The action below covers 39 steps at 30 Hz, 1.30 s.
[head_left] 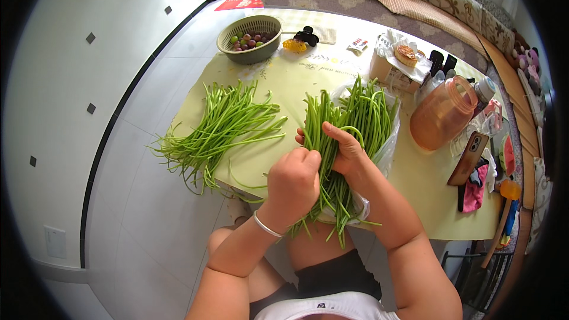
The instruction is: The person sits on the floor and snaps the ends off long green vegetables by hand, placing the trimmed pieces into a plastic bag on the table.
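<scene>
My right hand (348,153) is wrapped round a bunch of long green stems (319,124), which look like garlic scapes, with its thumb across the front. Against the left side of that bunch, my left hand (296,179) is closed with its fingertips on the stems; exactly how many it pinches is hidden. More green stems lie behind and below the right hand on a clear plastic bag (388,142). To the left, a separate loose pile of the same stems (228,127) spreads over the table's edge.
On the yellow-green table (284,80) stand a colander of grapes (261,24), a black hair clip (307,36), a tissue box (394,74) with a round pastry (406,54) on top, a large pinkish jug (441,112) and a leaning phone (468,159). Beyond is a sofa (379,15).
</scene>
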Motion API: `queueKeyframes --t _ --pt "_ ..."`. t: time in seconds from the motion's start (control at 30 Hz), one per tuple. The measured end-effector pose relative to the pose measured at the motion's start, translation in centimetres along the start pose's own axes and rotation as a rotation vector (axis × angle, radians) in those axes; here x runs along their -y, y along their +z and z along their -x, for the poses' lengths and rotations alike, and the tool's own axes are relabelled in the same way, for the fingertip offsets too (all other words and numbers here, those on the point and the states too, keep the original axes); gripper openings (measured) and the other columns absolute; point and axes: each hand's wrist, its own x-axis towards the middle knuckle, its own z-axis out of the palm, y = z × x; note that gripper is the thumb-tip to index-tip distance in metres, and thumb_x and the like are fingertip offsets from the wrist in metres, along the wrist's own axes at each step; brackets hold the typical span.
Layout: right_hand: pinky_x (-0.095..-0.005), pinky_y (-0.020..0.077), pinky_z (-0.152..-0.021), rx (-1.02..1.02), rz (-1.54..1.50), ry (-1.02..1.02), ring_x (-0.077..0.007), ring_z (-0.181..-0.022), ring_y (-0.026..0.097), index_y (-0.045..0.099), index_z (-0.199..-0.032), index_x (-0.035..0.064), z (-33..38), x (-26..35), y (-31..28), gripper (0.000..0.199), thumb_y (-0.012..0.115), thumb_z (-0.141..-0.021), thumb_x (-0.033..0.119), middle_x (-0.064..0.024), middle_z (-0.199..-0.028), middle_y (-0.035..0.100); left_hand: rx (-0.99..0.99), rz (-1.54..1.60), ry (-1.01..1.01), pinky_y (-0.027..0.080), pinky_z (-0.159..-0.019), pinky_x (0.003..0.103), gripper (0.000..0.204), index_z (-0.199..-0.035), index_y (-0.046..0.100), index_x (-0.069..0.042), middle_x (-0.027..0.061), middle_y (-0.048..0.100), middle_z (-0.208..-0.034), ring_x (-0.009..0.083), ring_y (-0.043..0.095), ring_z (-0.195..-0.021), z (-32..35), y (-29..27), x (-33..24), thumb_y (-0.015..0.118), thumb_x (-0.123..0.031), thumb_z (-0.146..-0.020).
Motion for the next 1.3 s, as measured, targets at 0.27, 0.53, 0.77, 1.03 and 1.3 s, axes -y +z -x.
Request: queueKeyframes --t 0.27,0.53,0.77,1.03,1.3 --pt "-0.0397 0.0537 -0.088 0.059 0.072 -0.033 -0.0244 -0.097 0.065 0.052 -0.127 -0.0033 0.1 0.4 -0.4 0.051 0.07 -0.083 0.014 -0.0144 -0.106 0.065 0.086 0.194 -0.005 0.047 -0.062 0.04 0.017 -0.082 0.056 -0.002 0.0128 0.056 -0.08 0.0318 0.057 -0.069 -0.2 -0.5 -0.2 0.069 0.001 -0.071" --pt "-0.0361 0.0552 -0.076 0.022 0.068 -0.071 -0.0205 -0.086 0.065 0.051 -0.129 -0.0015 0.5 0.5 0.0 0.053 0.068 -0.08 0.008 -0.0103 -0.097 0.066 0.01 0.371 -0.175 0.049 -0.067 0.031 0.032 -0.095 0.063 -0.001 0.0087 0.064 -0.084 0.0182 0.059 -0.072 -1.4 -1.6 2.0 0.082 -0.015 -0.073" --pt "-0.0373 0.0548 -0.076 0.093 0.12 -0.067 -0.0203 -0.083 0.066 0.05 -0.13 -0.0014 2.1 0.9 2.2 0.055 0.068 -0.079 0.01 -0.0103 -0.096 0.065 0.126 0.483 -0.346 0.05 -0.073 0.028 0.031 -0.116 0.059 0.004 0.0099 0.065 -0.089 0.0162 0.062 -0.079 -1.7 -1.5 5.4 0.064 -0.013 -0.09" --pt "-0.0377 0.0517 -0.077 0.189 -0.045 -0.106 -0.0191 -0.083 0.061 0.041 -0.134 -0.0059 4.7 3.2 4.0 0.065 0.069 -0.079 0.017 -0.0092 -0.095 0.059 0.311 0.778 -0.374 0.048 -0.082 0.029 0.028 -0.116 0.065 -0.002 0.0099 0.066 -0.1 0.0157 0.06 -0.093 -1.0 1.3 6.8 0.053 -0.007 -0.092" --pt "-0.0355 0.0531 -0.079 0.128 -0.121 -0.086 -0.0186 -0.087 0.062 0.043 -0.13 -0.0073 6.2 7.6 6.6 0.055 0.066 -0.085 0.014 -0.0108 -0.099 0.06 0.449 0.736 -0.455 0.049 -0.072 0.027 0.021 -0.104 0.069 0.0 0.0047 0.068 -0.084 0.0116 0.06 -0.076 -0.3 3.6 7.1 0.063 -0.013 -0.089"
